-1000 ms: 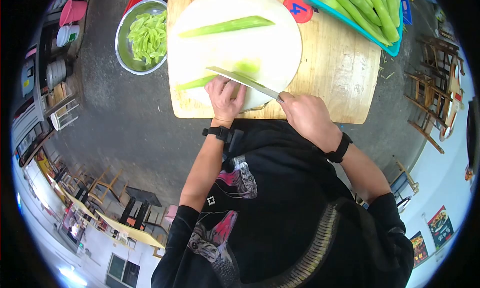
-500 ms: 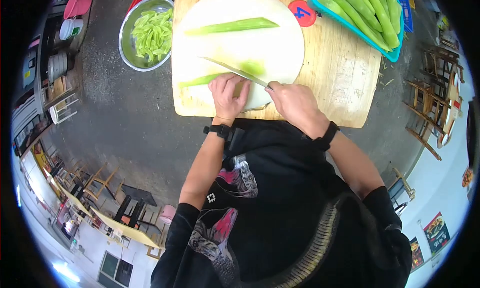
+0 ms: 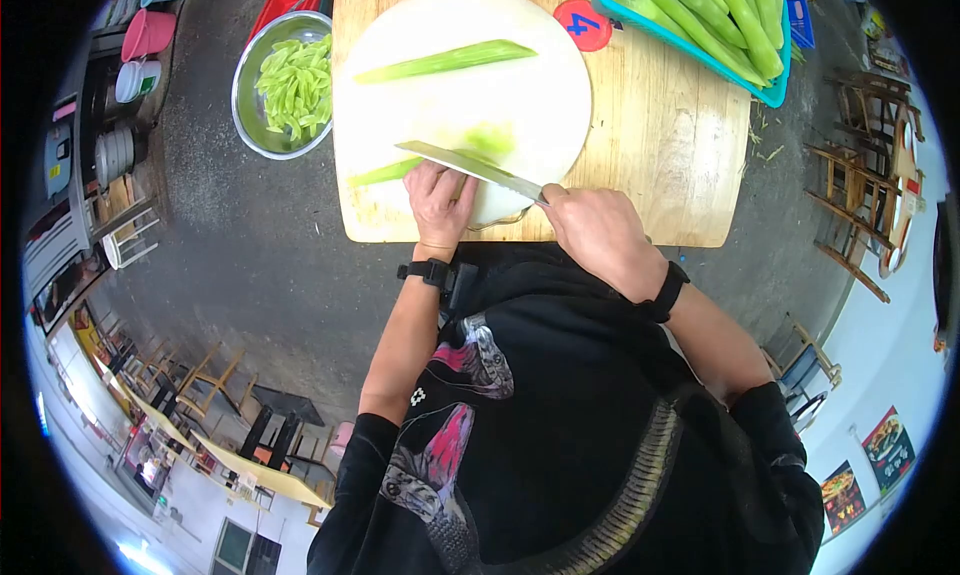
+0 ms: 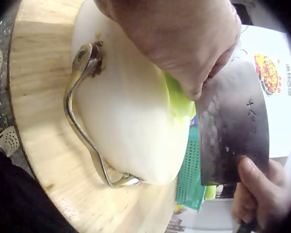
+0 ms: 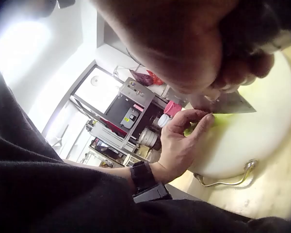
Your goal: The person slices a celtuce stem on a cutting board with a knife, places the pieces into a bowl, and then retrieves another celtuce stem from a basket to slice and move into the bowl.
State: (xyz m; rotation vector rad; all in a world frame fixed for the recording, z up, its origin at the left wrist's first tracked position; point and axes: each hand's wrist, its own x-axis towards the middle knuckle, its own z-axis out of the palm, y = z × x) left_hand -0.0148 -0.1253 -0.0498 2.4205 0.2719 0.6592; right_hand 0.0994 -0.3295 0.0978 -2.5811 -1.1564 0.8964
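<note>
A broad-bladed cleaver (image 3: 475,169) is gripped at its handle by the right hand (image 3: 605,237). The left hand (image 3: 438,203) has its fingers bent over a green pod (image 3: 378,175) on the round white cutting board (image 3: 560,95), against the blade's flat. In the left wrist view the cleaver (image 4: 233,126) stands beside the left hand (image 4: 179,39), and part of the pod (image 4: 177,97) shows under the fingers. Farther up the board lies a second green piece (image 3: 445,61). Cut green pieces lie near the blade, partly hidden by it.
A steel bowl (image 3: 243,125) of sliced green pieces stands left of the wooden table (image 3: 690,155). At the upper right a teal basket (image 3: 772,95) holds several whole pods. A red disc marked 4 (image 3: 583,25) lies beside the board, whose metal handle (image 3: 502,222) faces the person.
The cleaver has shifted slightly against the left hand, its handle end lower in view than half a second ago. Both hands keep their hold; the whole head view has shifted a little.
</note>
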